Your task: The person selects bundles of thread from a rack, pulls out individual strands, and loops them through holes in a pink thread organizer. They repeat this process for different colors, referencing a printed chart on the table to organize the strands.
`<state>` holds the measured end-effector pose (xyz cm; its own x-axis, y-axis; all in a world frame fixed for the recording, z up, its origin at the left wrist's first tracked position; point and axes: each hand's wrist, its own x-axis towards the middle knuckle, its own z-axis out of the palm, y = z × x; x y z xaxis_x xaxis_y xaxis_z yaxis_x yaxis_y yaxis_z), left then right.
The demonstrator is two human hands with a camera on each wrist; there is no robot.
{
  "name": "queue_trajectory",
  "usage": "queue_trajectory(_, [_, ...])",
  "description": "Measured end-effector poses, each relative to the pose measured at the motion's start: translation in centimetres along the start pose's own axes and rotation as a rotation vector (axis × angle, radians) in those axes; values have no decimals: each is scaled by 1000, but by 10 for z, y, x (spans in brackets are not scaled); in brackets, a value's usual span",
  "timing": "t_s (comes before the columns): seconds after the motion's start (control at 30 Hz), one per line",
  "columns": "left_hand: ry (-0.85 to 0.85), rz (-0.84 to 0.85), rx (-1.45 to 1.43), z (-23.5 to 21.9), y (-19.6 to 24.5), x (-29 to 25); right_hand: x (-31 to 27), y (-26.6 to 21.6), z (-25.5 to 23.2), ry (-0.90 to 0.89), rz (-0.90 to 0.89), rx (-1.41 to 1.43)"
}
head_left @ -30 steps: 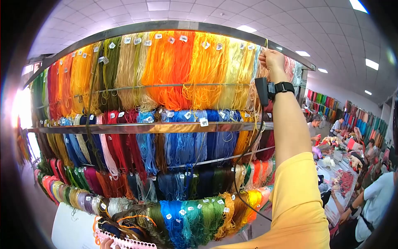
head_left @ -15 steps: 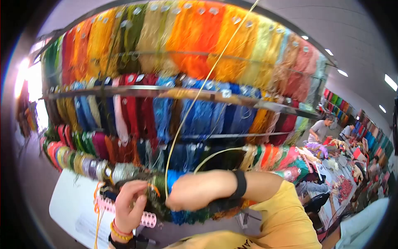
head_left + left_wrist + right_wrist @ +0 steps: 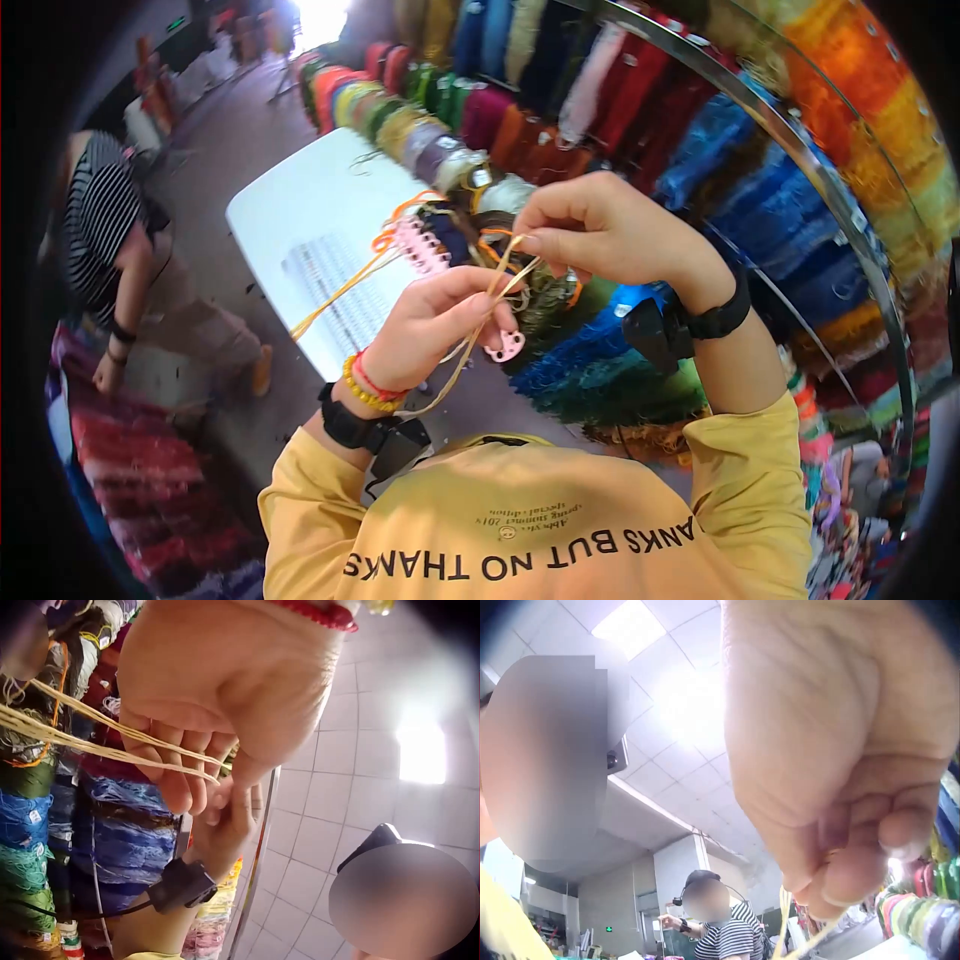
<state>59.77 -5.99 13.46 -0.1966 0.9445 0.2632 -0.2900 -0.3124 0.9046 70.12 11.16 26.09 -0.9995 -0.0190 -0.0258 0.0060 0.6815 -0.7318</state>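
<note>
In the head view, my left hand (image 3: 440, 325) and right hand (image 3: 610, 230) are close together in front of my chest. Pale yellow thread (image 3: 460, 365) runs in thin strands between them. Its strands are pinched between the right thumb and forefinger, and the left fingers and thumb hold it lower down. The left wrist view shows doubled thread (image 3: 82, 746) crossing below the left palm to the fingertips. Behind the left hand lies a pink strip with holes (image 3: 420, 245), partly hidden, with orange thread (image 3: 345, 300) trailing from it.
A white table (image 3: 290, 210) with a printed sheet is at left. Coloured skeins (image 3: 590, 345) hang along the low rail, and a tall thread rack (image 3: 780, 150) curves up the right. A person in a striped shirt (image 3: 105, 220) stands at far left, near dark red skeins (image 3: 150, 480).
My right hand has come down from the rack top, drawing pale yellow thread with it. Both hands now meet on the thread before my chest, and the head view has turned down and left.
</note>
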Motion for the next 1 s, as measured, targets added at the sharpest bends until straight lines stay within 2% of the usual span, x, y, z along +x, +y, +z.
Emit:
queue_trajectory(0.17, [222,-104,79,3,8,-12,18,24,23,-84,58,107])
queue_trajectory(0.3, [256,-140,140,2,11,-16,22,28,33,-108,88,163])
queue_trajectory(0.4, [304,-43,411,-4,1,-14,25,34,43,-148,74,181])
queue_trajectory(0.53, [340,20,461,-8,16,-15,28,44,47,-96,33,351])
queue_trajectory(0.57, [335,79,460,-10,24,-14,27,44,46,-86,35,369])
queue_trajectory(0.6, [367,102,340,-6,35,-14,27,44,45,-75,37,388])
queue_trajectory(0.67, [446,86,364,-4,62,-17,25,49,43,-26,68,417])
queue_trajectory(0.73, [490,186,326,-6,82,-18,24,61,38,-27,21,494])
queue_trajectory(0.8, [417,256,226,-14,98,-15,24,67,36,33,10,489])
queue_trajectory(0.87, [384,300,289,-11,111,-11,28,71,37,79,3,499])
queue_trajectory(0.97, [220,244,313,-22,132,-7,37,81,38,100,-22,493])
queue_trajectory(1.0, [222,218,283,-19,138,-4,41,86,39,108,-21,491])
